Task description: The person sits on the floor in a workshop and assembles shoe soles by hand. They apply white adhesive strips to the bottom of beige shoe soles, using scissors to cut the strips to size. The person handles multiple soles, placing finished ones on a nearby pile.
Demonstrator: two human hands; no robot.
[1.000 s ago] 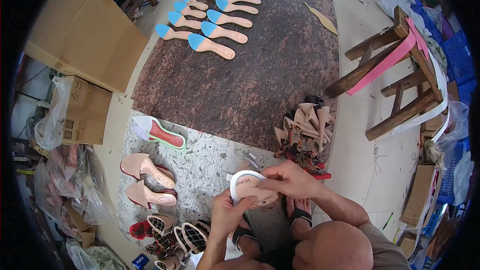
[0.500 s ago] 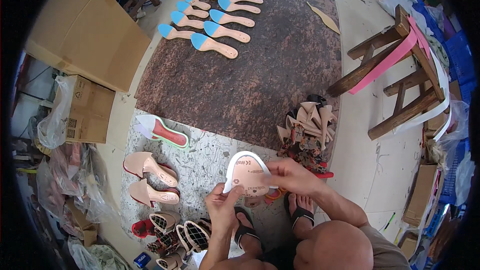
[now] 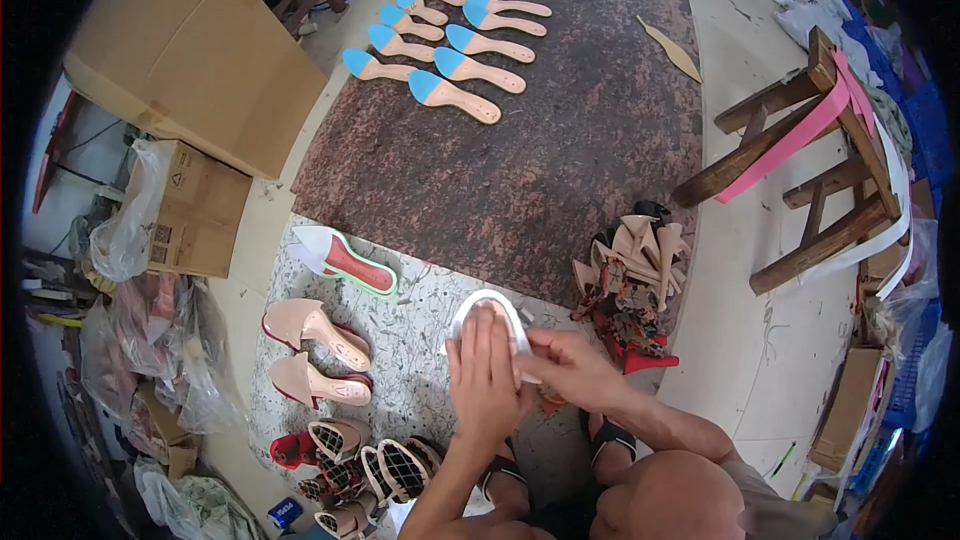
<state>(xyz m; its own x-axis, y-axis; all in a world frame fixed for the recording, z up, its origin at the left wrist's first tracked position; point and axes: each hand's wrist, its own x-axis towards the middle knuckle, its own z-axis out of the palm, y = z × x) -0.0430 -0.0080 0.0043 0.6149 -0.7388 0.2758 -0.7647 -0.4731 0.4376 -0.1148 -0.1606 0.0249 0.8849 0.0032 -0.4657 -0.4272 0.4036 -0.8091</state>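
Our left hand point(image 3: 487, 375): flat atop the white-rimmed sole point(image 3: 487, 295), whether gripping we can't tell | right hand point(image 3: 573, 368): pinching its edge, just rightward | we'd best press evenly, smoothing wrinkles

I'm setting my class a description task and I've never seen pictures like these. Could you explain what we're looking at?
There is no machine here: these are a person's two bare hands. A wide camera worn on the head looks down, so the view is round and straight edges bend; picture left is the person's left.

The left hand lies flat over a white-edged piece, while the right hand is at the piece's right edge.

Beyond, blue-tipped soles lie on a brown mat. Nearer, two pale slippers and a green-edged shoe rest on a speckled sheet. A wooden stool stands at the right.
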